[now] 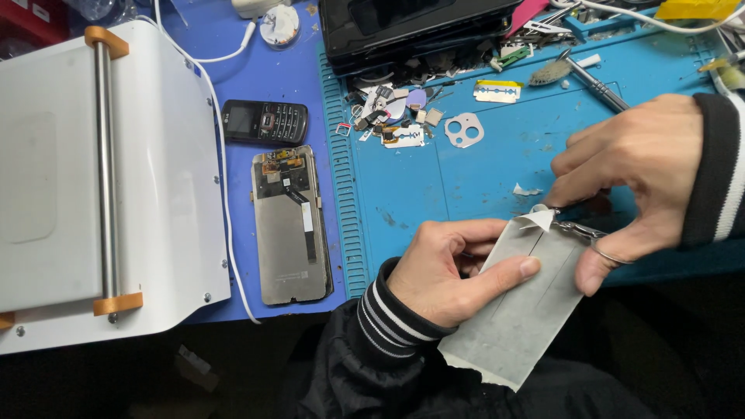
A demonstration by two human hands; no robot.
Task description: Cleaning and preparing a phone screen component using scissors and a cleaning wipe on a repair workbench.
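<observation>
The grey rectangular sheet [521, 310] is held in the air near the person's lap, just off the front edge of the blue work mat [481, 178]; its long axis runs diagonally, from a lower-left end near the jacket up to an upper-right end where a white corner is peeled and curled back. The left hand [444, 270] has closed on the sheet from its left side, thumb lying flat across the front face and the other fingers tucked behind. The right hand [632, 174] is curled shut around small metal scissors [583, 233], whose tips meet the sheet at the peeled corner; a finger passes through one ring handle. On the blue mat beyond, a scrap of white film lies just above the hands, and farther up sits a scatter of small parts [392, 116], a grey camera-lens frame [464, 129] with round holes, and a small flat yellow-and-white packet [497, 91]. A metal tool [596, 84] lies at a slant near the top right. Left of the mat, a phone screen assembly [290, 226] lies face down, long axis pointing away from the person, with a small black keypad phone [265, 122] above it. A white machine [101, 178] with a steel roller and orange ends fills the left, and a white cable [225, 178] runs along its edge.
</observation>
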